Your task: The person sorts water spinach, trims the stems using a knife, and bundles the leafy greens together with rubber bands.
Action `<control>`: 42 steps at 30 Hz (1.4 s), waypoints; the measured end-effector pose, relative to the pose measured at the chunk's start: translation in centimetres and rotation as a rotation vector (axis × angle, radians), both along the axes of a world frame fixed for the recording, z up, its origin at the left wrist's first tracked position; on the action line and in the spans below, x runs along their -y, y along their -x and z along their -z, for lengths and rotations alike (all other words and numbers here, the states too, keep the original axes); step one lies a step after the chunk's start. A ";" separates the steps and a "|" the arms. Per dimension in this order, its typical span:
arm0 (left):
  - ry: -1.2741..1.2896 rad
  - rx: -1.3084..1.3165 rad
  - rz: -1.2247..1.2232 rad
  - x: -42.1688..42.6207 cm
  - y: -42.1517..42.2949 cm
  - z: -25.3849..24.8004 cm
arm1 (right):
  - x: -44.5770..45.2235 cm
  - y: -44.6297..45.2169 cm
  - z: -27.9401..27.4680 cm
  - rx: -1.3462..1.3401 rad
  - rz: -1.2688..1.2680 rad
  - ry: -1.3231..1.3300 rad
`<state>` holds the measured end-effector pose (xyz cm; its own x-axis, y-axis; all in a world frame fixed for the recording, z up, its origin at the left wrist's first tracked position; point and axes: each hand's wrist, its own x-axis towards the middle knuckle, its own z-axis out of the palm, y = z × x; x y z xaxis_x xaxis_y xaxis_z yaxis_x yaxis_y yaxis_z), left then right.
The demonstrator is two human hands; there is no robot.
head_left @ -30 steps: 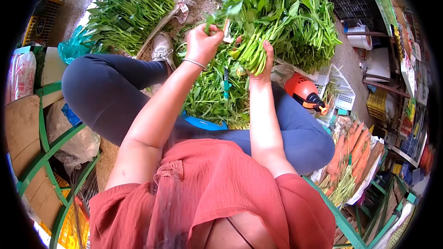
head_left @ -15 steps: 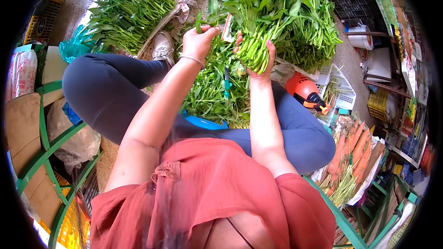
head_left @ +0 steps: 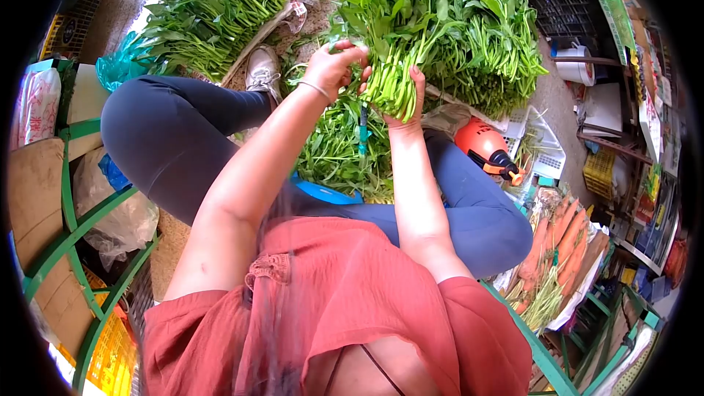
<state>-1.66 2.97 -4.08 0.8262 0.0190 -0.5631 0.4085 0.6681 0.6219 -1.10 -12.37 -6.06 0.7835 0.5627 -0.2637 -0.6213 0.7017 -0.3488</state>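
My right hand (head_left: 408,103) is wrapped round the stems of a bunch of water spinach (head_left: 390,86), cut ends toward me and leaves pointing away. Close to the left side of the bunch is my left hand (head_left: 336,70), with a band at the wrist. Its fingers are bent loosely and apart, and I see nothing held in them. Below both hands, loose greens (head_left: 341,148) lie between my legs, partly over a blue item (head_left: 326,192). A slim dark stick with teal wrapping (head_left: 363,132) stands among them.
A large pile of water spinach (head_left: 491,44) lies beyond my right hand, another pile (head_left: 213,18) at the far left. To the right are an orange spray bottle (head_left: 480,139), a white basket (head_left: 546,147) and carrots (head_left: 568,242). Green metal frames (head_left: 81,231) flank me.
My left hand has moved right and slightly down, closer to the bunch. The green sprig it pinched before no longer shows in it. My right hand, still gripping the bunch, has shifted slightly left.
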 end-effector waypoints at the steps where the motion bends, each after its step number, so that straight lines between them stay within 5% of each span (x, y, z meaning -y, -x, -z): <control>1: 0.238 0.026 0.006 -1.0 0.0 0.4 | -0.3 0.0 -0.4 -0.042 0.006 -0.067; 2: 0.237 0.025 0.010 -0.7 0.2 0.8 | -0.3 0.1 -0.4 -0.042 0.009 -0.068; 4: -0.300 0.098 -0.157 0.3 0.8 -1.3 | -0.3 0.1 -0.4 -0.122 -0.003 -0.136; 5: -0.368 0.292 -0.210 1.0 0.4 0.1 | -0.2 -0.1 -0.1 -0.082 -0.038 -0.135; 8: -0.698 0.330 -0.145 2.4 0.2 -1.2 | -0.4 0.1 -0.1 -0.103 0.029 -0.056; 9: -0.997 0.350 -0.051 2.3 -0.1 -1.0 | -0.6 0.1 -0.6 -0.110 0.058 -0.018; 14: -0.719 0.319 0.027 2.3 -0.8 2.1 | 0.5 -0.5 -0.2 -0.094 0.049 -0.070; 17: -1.040 0.467 0.227 2.2 1.8 -2.2 | 0.6 -0.6 -0.2 -0.097 0.173 0.017; 22: -1.112 0.669 0.169 0.9 5.2 -6.7 | 1.2 -0.9 -0.1 0.098 0.061 0.121; 28: -1.266 0.537 1.267 -6.7 8.7 -12.7 | 2.3 -1.6 0.8 0.077 0.059 0.264; 31: -1.279 0.501 1.151 -9.5 7.9 -15.6 | 0.6 -1.9 -1.1 0.098 0.029 0.378; 36: -1.392 0.818 1.220 -12.4 5.0 -17.8 | -2.7 -5.8 0.2 -0.038 -0.215 0.508; 39: -1.462 0.843 1.292 -13.0 3.6 -17.9 | -6.4 -10.0 1.9 0.180 -0.296 0.807; 41: -1.548 0.900 1.240 -12.9 3.0 -17.0 | -10.5 -12.8 -1.8 0.394 -0.319 1.071; 42: -1.618 0.873 1.257 -12.6 3.0 -16.9 | -11.3 -16.0 1.6 0.562 -0.245 1.178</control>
<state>-4.63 15.59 12.81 0.7445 -0.6316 -0.2164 -0.5136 -0.7489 0.4188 14.89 -1.08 -7.64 0.8573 0.3640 -0.3640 -0.2599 -0.3042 -0.9165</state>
